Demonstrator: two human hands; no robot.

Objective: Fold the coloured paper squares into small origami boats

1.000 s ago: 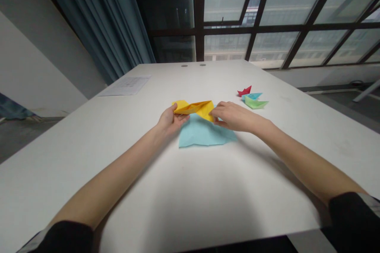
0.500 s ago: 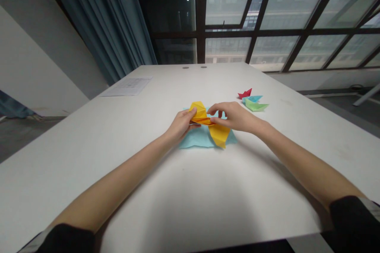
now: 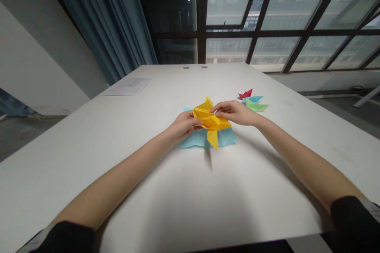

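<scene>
A yellow folded paper (image 3: 212,121) is held between both hands above the table, with pointed flaps sticking up at the back and down at the front. My left hand (image 3: 184,125) grips its left end, thumb on the near face and fingers partly hidden behind. My right hand (image 3: 234,112) pinches its upper right edge. Beneath it lies a light blue sheet (image 3: 196,139), flat on the table and partly covered from view by the yellow paper and the hands.
Beyond my right hand, red (image 3: 246,94), blue (image 3: 254,99) and green (image 3: 255,106) folded paper boats stand close together. A printed sheet (image 3: 127,86) lies on the white table (image 3: 166,205) at the far left. Windows and a blue curtain are behind.
The yellow paper has been turned and opened out, so its broad folded side now faces me and one flap points up. Both hands keep hold, the right slightly shifted.
</scene>
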